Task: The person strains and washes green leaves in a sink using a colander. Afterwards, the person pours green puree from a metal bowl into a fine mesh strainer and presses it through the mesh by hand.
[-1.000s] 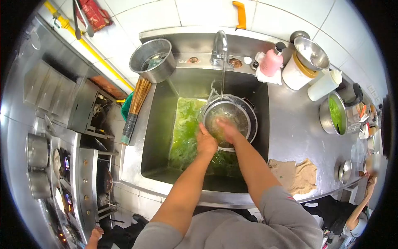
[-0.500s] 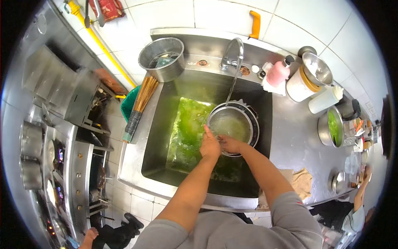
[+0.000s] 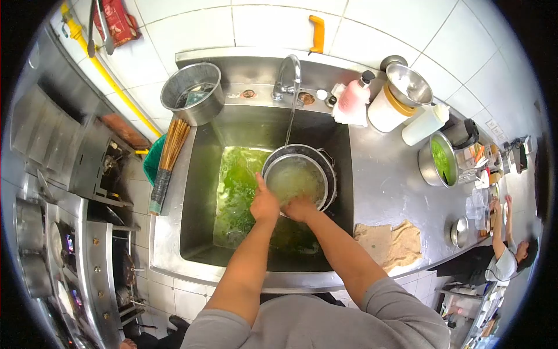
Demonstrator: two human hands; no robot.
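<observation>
A round metal bowl (image 3: 297, 168) of cloudy water sits within a larger dark-rimmed pot (image 3: 331, 174) in the sink (image 3: 195, 203). My left hand (image 3: 265, 203) grips the bowl's left rim, one digit stretched up along the edge. Over the near rim reaches my right hand (image 3: 300, 207), its fingers dipping into the water and mostly hidden, so their closure is unclear. From the tap (image 3: 289, 81) a thin stream runs down to the bowl's far edge. Green-tinted water with leafy bits (image 3: 238, 198) covers the sink floor to the left.
A bundled stick brush (image 3: 168, 166) lies on the left ledge below a metal pot (image 3: 197, 110). Right of the sink are a cloth (image 3: 401, 244), a pink pump bottle (image 3: 353, 96) and a bowl of greens (image 3: 433, 160). A co-worker (image 3: 503, 259) is at far right; burners stand left.
My right hand has gone from beside my left hand at the near rim to inside the bowl. The whole view has shifted, so the sink now appears further left.
</observation>
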